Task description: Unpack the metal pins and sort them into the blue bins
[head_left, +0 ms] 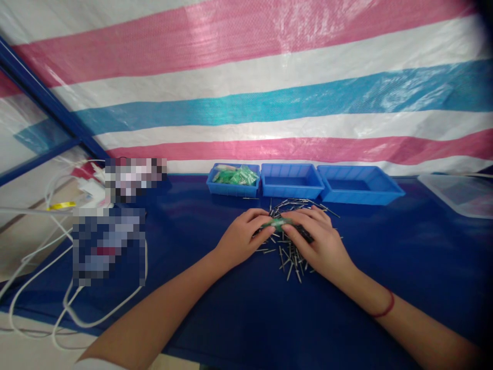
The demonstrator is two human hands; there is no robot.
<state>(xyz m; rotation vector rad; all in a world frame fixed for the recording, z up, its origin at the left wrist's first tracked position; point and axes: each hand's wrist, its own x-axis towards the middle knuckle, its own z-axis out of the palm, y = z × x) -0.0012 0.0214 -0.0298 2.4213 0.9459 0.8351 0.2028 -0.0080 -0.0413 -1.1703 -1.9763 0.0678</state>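
Between my two hands is a small green plastic packet [278,223], pinched from both sides. My left hand [246,234] has its thumb and fingers closed on the packet's left end. At the other end, my right hand [318,234] grips it the same way, its fingers partly covering it. What the packet contains is too small to make out. Under and around both hands lies a loose pile of thin metal pieces that look like pop rivets [295,259], partly hidden by the fingers.
Behind the pile stand a blue bin with green packets [236,176], a middle blue bin [292,191] and a right blue bin [362,195]. A clear plastic container [458,198] sits far right. White cables [103,324] loop over the table's left side, beside blurred items. A striped tarp [269,113] hangs behind.
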